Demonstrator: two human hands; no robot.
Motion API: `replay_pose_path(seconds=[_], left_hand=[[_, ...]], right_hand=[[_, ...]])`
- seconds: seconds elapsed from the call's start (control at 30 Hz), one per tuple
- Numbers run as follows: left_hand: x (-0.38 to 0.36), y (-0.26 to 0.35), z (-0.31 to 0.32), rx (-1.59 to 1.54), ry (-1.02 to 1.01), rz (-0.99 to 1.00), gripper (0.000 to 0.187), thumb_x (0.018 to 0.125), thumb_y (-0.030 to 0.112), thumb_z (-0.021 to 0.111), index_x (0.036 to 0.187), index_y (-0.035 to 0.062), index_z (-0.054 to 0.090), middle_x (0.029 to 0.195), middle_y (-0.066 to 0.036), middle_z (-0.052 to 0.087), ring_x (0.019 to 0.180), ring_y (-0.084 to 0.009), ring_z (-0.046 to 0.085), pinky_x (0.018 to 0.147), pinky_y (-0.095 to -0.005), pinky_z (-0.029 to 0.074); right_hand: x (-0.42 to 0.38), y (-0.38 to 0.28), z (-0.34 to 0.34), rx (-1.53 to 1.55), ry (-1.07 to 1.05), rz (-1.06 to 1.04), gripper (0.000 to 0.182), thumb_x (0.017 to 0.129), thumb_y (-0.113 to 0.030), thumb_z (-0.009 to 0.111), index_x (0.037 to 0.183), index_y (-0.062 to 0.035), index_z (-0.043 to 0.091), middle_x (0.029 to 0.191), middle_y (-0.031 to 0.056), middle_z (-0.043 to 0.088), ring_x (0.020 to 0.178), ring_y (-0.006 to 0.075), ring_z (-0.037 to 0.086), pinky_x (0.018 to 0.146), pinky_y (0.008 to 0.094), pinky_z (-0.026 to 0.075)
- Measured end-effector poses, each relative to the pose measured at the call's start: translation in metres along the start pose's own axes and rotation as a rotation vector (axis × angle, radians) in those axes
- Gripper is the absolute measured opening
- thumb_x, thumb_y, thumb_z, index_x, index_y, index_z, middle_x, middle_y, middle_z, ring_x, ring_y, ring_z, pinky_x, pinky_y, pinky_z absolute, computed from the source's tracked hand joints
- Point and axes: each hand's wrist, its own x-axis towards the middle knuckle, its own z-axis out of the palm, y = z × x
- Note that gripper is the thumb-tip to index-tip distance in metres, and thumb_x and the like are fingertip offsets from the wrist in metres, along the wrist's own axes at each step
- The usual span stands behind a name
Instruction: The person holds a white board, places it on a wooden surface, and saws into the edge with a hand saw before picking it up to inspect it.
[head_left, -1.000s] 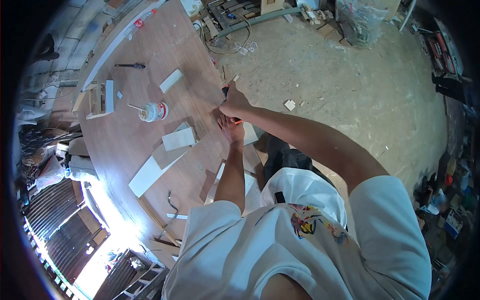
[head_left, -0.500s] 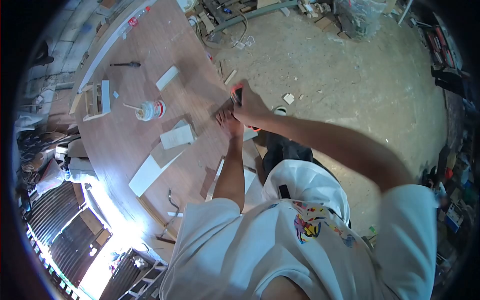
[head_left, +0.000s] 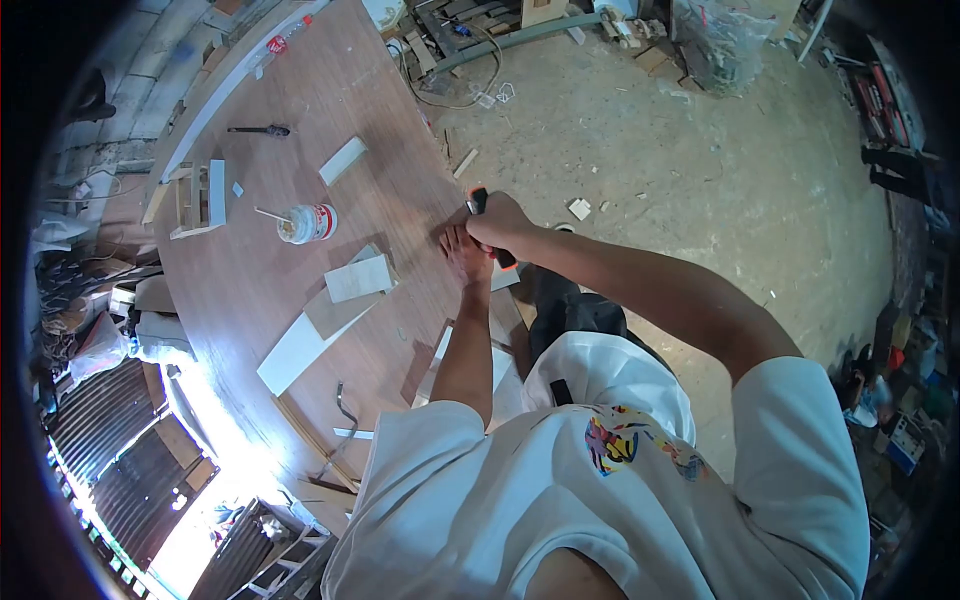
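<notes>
My right hand [head_left: 505, 225] is wrapped round a hand tool [head_left: 506, 257] with a black-and-orange handle, at the table's edge. My fist covers the handle's middle, and the tool's kind cannot be made out. Right beside it, my left hand [head_left: 465, 252] is pressed on the wooden tabletop [head_left: 400, 190], palm down with fingers stretched out. A white-faced piece [head_left: 503, 277] shows by my left wrist. Below my left forearm are more white pieces [head_left: 440, 350]. Left of my hands, a small white block [head_left: 358, 280] rests on a longer white-faced board [head_left: 295, 352].
On the table stand a glue jar [head_left: 306, 223] with a stick in it, a white block [head_left: 343, 160], a dark slim tool [head_left: 260, 130] and a small wooden frame [head_left: 200, 200]. A clear bottle [head_left: 290, 35] lies at the far edge. Wood scraps [head_left: 579, 208] dot the floor.
My right hand and the tool have shifted slightly, and the right elbow has drawn in and down. My left hand stays at its place on the table. The view has tilted a little.
</notes>
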Motion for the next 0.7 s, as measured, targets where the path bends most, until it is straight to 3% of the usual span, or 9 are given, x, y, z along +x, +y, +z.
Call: replay_pose_path(seconds=[0.13, 0.2, 0.27, 0.37, 0.53, 0.6, 0.7], left_hand=[[-0.001, 0.005, -0.003, -0.003, 0.127, 0.05, 0.041, 0.07, 0.024, 0.064, 0.103, 0.0038, 0.05, 0.106, -0.014, 0.051, 0.099, -0.0347, 0.046, 0.09, -0.046, 0.034], [-0.003, 0.009, -0.01, -0.166, 0.191, 0.015, 0.027, 0.075, 0.022, 0.061, 0.093, 0.0033, 0.053, 0.098, -0.014, 0.053, 0.095, -0.034, 0.048, 0.085, -0.0454, 0.036], [-0.001, 0.012, -0.014, -0.14, 0.179, 0.002, 0.025, 0.075, 0.021, 0.06, 0.091, 0.0033, 0.053, 0.097, -0.014, 0.054, 0.094, -0.0339, 0.049, 0.084, -0.0453, 0.037], [0.004, 0.018, -0.019, -0.066, 0.146, -0.039, 0.019, 0.078, 0.02, 0.058, 0.086, 0.0033, 0.053, 0.093, -0.014, 0.054, 0.092, -0.0336, 0.05, 0.082, -0.0449, 0.038], [0.011, 0.023, -0.02, 0.021, 0.107, -0.088, 0.015, 0.08, 0.018, 0.056, 0.079, 0.0033, 0.053, 0.088, -0.014, 0.055, 0.089, -0.0332, 0.051, 0.079, -0.0444, 0.039], [0.011, 0.02, -0.02, 0.051, 0.119, -0.027, 0.017, 0.083, 0.014, 0.053, 0.07, 0.0035, 0.051, 0.081, -0.014, 0.055, 0.084, -0.0328, 0.052, 0.076, -0.0434, 0.04], [0.01, 0.019, -0.017, 0.042, 0.12, -0.039, 0.015, 0.083, 0.014, 0.053, 0.072, 0.0037, 0.052, 0.083, -0.014, 0.056, 0.085, -0.0323, 0.052, 0.077, -0.0439, 0.04]], right_hand=[[-0.04, -0.052, -0.019, 0.043, -0.01, -0.156, 0.024, 0.073, -0.011, 0.052, 0.08, 0.0111, 0.058, 0.067, 0.0201, 0.063, 0.055, 0.0246, 0.064, 0.051, 0.0351, 0.051], [-0.07, -0.069, -0.027, 0.021, -0.06, -0.219, 0.014, 0.08, -0.008, 0.051, 0.088, 0.0013, 0.045, 0.059, 0.0079, 0.051, 0.042, 0.0166, 0.051, 0.038, 0.0302, 0.04], [-0.125, -0.086, -0.04, 0.099, -0.113, -0.108, 0.013, 0.084, -0.01, 0.048, 0.091, -0.0004, 0.043, 0.059, 0.0061, 0.047, 0.041, 0.0147, 0.049, 0.037, 0.0285, 0.039], [-0.174, -0.09, -0.048, 0.201, -0.127, -0.151, 0.01, 0.084, -0.009, 0.046, 0.089, -0.0014, 0.042, 0.057, 0.004, 0.043, 0.04, 0.0135, 0.046, 0.037, 0.0291, 0.038], [-0.17, -0.106, -0.062, 0.286, -0.09, -0.057, 0.005, 0.083, -0.006, 0.044, 0.083, -0.0026, 0.041, 0.057, 0.0029, 0.041, 0.042, 0.0123, 0.044, 0.039, 0.0302, 0.038], [-0.162, -0.107, -0.064, 0.331, -0.168, -0.049, 0.005, 0.082, -0.006, 0.044, 0.079, -0.0031, 0.041, 0.057, 0.0026, 0.041, 0.044, 0.0116, 0.042, 0.04, 0.0301, 0.038], [-0.161, -0.11, -0.062, 0.312, -0.144, -0.036, 0.006, 0.082, -0.005, 0.043, 0.077, -0.0032, 0.041, 0.056, 0.0025, 0.04, 0.044, 0.0114, 0.04, 0.041, 0.0298, 0.038]])
